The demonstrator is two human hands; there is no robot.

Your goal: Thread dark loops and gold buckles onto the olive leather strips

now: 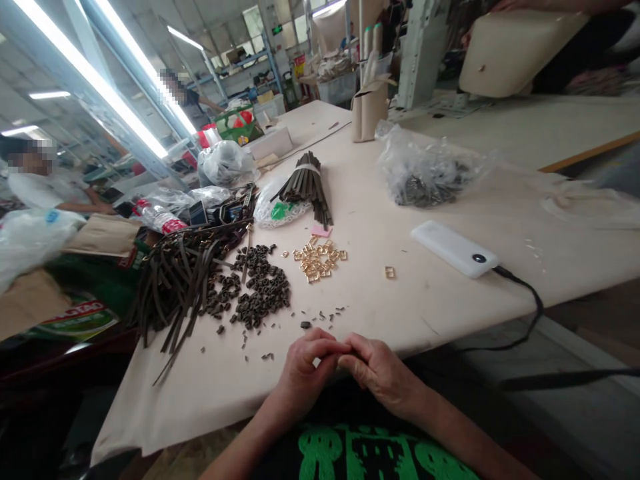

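My left hand [311,363] and my right hand [374,367] meet at the table's near edge, fingertips pinched together. Whatever lies between the fingers is hidden. Just beyond my left hand is a small dark loop [305,325], with tiny dark scraps [325,315] scattered around it. A heap of dark strap loops [263,283] lies farther left. Gold metal buckles [320,259] form a pile ahead of my hands, and a single gold buckle [389,272] sits apart to the right. Long dark leather strips [183,273] hang toward the table's left edge.
A bundle of dark strips [306,179] is banded behind the buckles. A white power bank [453,249] with a black cable lies to the right. Behind it sits a clear plastic bag [430,173] of dark pieces. A beige bag [369,110] stands farther back. Other people work nearby.
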